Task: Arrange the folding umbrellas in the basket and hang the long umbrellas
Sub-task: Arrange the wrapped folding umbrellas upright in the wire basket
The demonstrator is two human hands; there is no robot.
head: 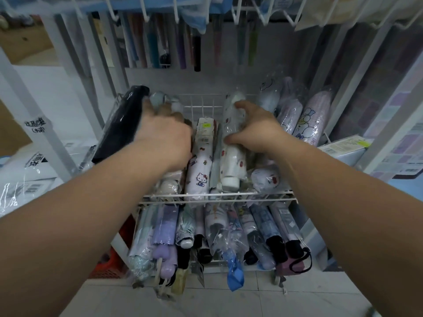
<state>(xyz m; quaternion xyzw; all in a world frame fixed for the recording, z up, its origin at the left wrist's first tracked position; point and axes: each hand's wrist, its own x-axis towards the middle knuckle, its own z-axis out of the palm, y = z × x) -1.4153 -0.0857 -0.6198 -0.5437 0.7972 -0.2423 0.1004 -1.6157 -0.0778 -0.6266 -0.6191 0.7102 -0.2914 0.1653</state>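
Note:
A white wire basket [201,104] holds several folding umbrellas in clear sleeves. My left hand [162,131] reaches into its left side, fingers down among the umbrellas beside a black folding umbrella [121,124]; what it holds is hidden. My right hand [254,129] grips a white folding umbrella with red cherries [231,156], thumb on its left side and fingers curled over its top. Between my hands lies a white cartoon-cat umbrella [200,170]. Long umbrellas [196,51] hang at the back under the top rack.
A lower wire basket [215,199] in front holds several more folding umbrellas. Pale purple cartoon umbrellas [309,120] lean at the upper basket's right end. Packaged raincoats [29,175] lie on the left. Boxes [343,149] sit on the right shelf.

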